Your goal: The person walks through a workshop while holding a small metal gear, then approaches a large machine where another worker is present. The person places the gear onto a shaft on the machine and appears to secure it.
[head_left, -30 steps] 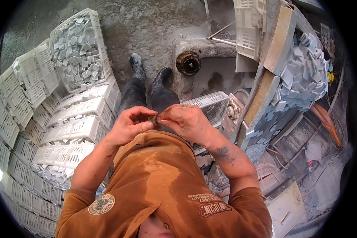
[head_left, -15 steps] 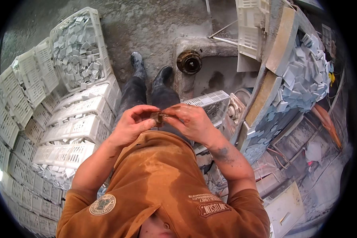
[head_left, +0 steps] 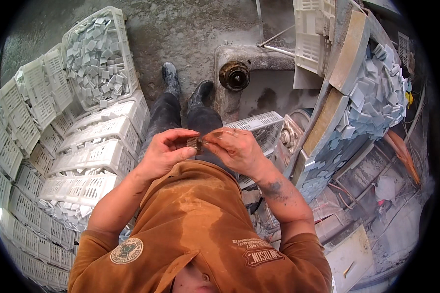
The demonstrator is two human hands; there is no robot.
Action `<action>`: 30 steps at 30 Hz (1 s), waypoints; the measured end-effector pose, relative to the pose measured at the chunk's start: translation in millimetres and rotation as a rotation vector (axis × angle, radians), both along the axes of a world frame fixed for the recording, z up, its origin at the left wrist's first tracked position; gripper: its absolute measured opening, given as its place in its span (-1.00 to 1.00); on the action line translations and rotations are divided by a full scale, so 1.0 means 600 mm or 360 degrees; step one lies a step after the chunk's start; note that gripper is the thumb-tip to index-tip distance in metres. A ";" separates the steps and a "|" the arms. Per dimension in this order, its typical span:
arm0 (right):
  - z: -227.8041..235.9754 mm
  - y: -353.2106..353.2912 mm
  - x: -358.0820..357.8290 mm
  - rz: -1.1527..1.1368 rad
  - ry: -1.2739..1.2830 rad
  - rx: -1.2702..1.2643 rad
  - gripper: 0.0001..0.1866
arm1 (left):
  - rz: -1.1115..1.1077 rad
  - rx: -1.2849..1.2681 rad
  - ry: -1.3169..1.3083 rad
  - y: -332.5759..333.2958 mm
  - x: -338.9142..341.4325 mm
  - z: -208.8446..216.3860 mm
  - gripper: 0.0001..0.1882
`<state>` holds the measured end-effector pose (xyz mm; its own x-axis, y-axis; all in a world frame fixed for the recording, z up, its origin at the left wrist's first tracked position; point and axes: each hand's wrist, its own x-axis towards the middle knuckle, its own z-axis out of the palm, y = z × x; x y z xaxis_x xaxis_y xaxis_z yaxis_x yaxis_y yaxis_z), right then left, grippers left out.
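In front of my waist, my left hand [head_left: 167, 150] grips a small brown ridged part [head_left: 194, 142], gear-like in look, between thumb and fingers. My right hand [head_left: 235, 147] meets it from the other side, its thumb and fingers pinched at the part's right end, where a thin stub shows. Both hands are wet and stained brown. The fingers cover much of the part, so its full shape cannot be made out.
White plastic crates [head_left: 90, 158] are stacked at the left. One crate [head_left: 127, 53] holds many small grey-white tiles. At the right stands a bin [head_left: 322, 124] heaped with similar tiles. Ahead, a stone-like basin [head_left: 225, 105] carries a dark round fitting [head_left: 235, 76]; another crate [head_left: 261, 122] lies nearby.
My right fingertips have shifted slightly on the part's end, and more of its ridged side shows. My left hand stays almost where it was.
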<state>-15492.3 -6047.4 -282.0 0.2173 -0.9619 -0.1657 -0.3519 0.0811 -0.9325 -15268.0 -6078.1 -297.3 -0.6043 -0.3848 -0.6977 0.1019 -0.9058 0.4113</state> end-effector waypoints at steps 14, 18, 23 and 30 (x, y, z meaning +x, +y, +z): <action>-0.002 0.002 0.001 0.0073 0.0004 -0.0008 -0.86 | -0.0043 -0.0014 0.0023 0.001 0.000 -0.005 -0.65; -0.002 -0.002 -0.001 0.0086 0.0016 0.0067 -0.88 | -0.0097 0.0004 0.0026 -0.001 0.001 -0.009 -0.63; -0.001 0.001 0.001 0.0094 0.0080 0.0114 -0.87 | -0.0041 0.0104 0.0088 0.008 0.003 -0.019 -0.61; 0.001 -0.007 -0.002 0.0076 0.0059 0.0404 -0.87 | 0.0031 0.0431 0.0233 0.008 -0.003 -0.032 -0.56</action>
